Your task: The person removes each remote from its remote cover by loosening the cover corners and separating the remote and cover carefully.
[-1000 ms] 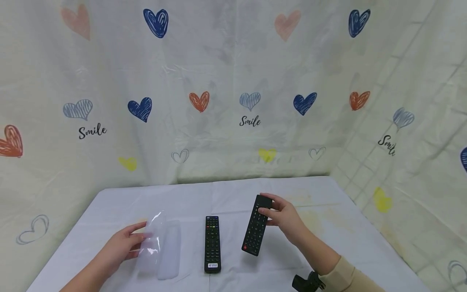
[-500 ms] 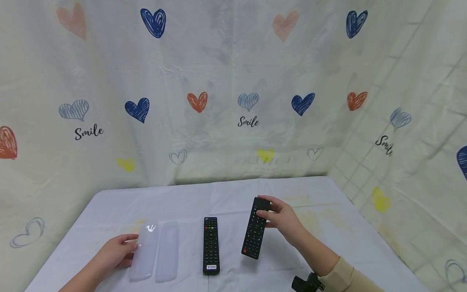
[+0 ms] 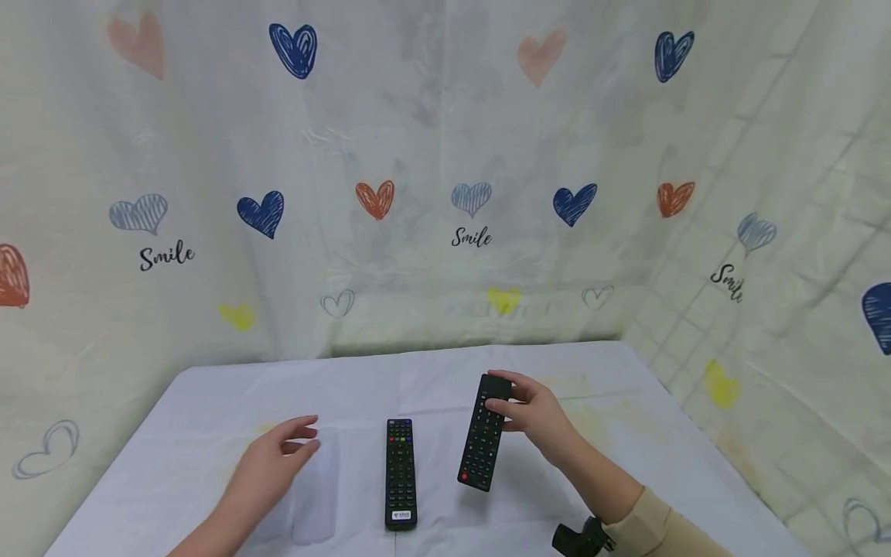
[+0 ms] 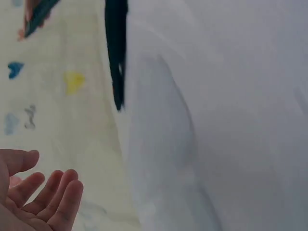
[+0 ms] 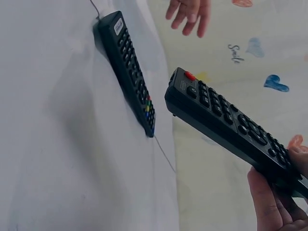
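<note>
My right hand grips a black remote control near its top end, thumb on the button face. The remote is tilted over the table, its red button at the low end. A second black remote control, with a white label at its near end, lies on the cloth between the hands. My left hand is held above the table, fingers loosely bent with nothing between them, as the left wrist view also shows. Beneath and beside it lies a clear plastic sleeve. The other sleeve is hidden behind the left hand and forearm.
A white cloth covers the table, with faint yellowish stains at the back right. Behind the table hangs a curtain printed with hearts. A black strapped device sits at the right wrist by the sleeve cuff.
My left hand laid a clear sleeve down left of the other, let it go, then rose and moved right. My right hand still holds its remote, almost unmoved.
</note>
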`<move>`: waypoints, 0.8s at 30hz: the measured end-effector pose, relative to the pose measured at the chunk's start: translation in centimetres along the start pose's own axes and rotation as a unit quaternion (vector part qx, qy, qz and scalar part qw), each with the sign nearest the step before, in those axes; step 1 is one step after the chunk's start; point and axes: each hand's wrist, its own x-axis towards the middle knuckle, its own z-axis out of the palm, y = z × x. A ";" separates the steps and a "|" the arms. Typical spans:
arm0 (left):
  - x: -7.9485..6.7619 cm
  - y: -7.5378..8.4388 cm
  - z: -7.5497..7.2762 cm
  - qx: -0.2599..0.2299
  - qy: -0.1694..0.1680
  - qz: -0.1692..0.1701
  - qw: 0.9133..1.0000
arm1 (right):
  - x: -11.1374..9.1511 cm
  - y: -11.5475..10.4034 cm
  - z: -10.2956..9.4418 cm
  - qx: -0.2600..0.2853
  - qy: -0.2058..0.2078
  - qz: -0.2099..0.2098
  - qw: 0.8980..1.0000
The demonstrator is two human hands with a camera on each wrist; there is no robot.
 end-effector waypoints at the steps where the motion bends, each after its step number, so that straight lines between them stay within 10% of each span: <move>1: -0.2 1.1 1.2 -0.027 -0.004 0.008 1.000 | 0.0 0.0 0.0 0.000 0.003 -0.001 1.000; 5: -1.0 4.7 5.6 -0.132 -0.055 0.031 0.989 | 0.1 -0.3 0.3 0.000 0.009 -0.006 1.000; 12: -1.6 8.4 10.8 -0.275 -0.170 -0.001 0.946 | 0.3 -1.2 1.1 -0.009 0.001 -0.020 1.000; 18: -1.7 9.8 13.3 -0.350 -0.191 -0.023 0.917 | 0.5 -1.7 1.5 -0.010 0.004 -0.021 1.000; 24: -1.8 10.4 14.1 -0.360 -0.190 -0.026 0.913 | 0.4 -1.8 1.6 -0.006 0.006 -0.023 1.000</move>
